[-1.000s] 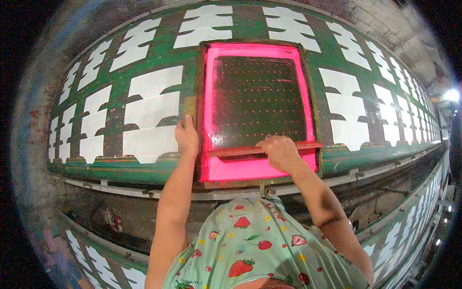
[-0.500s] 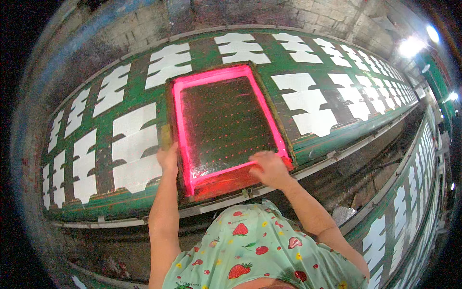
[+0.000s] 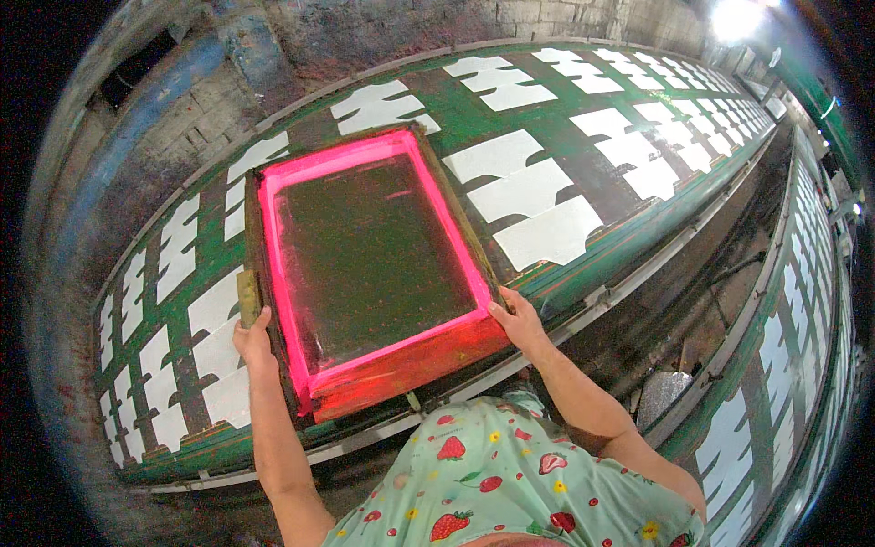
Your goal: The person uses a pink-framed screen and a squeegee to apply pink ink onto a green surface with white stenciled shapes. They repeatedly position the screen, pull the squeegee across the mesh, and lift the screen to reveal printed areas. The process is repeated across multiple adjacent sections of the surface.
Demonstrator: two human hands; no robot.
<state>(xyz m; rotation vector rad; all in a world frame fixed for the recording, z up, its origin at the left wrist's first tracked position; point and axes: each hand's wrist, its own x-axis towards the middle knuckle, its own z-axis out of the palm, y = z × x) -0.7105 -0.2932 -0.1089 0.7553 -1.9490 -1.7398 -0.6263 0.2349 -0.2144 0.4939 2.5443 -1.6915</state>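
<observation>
I am holding a rectangular printing screen (image 3: pixel 365 260) with a dark mesh and bright pink ink round its inner edges. My left hand (image 3: pixel 254 333) is closed on the yellowish wooden piece on the screen's left side. My right hand (image 3: pixel 512 319) grips the lower right side of the frame. A red band (image 3: pixel 406 365) runs along the near end; the squeegee is hard to tell apart within it. White cut pieces (image 3: pixel 538 232) in stacked rows lie around the screen on the long green table (image 3: pixel 583 118).
A second long table with white pieces (image 3: pixel 729 465) runs along the right, across a dark gap with a crumpled silvery object (image 3: pixel 665 397) in it. A block wall (image 3: pixel 210 100) stands behind the table. Bright lamps (image 3: pixel 738 18) shine at the upper right.
The screen has shifted leftward and tilted in view as the camera turned. My right hand has left the red squeegee bar and moved to the frame's right side; my left hand keeps its hold.
</observation>
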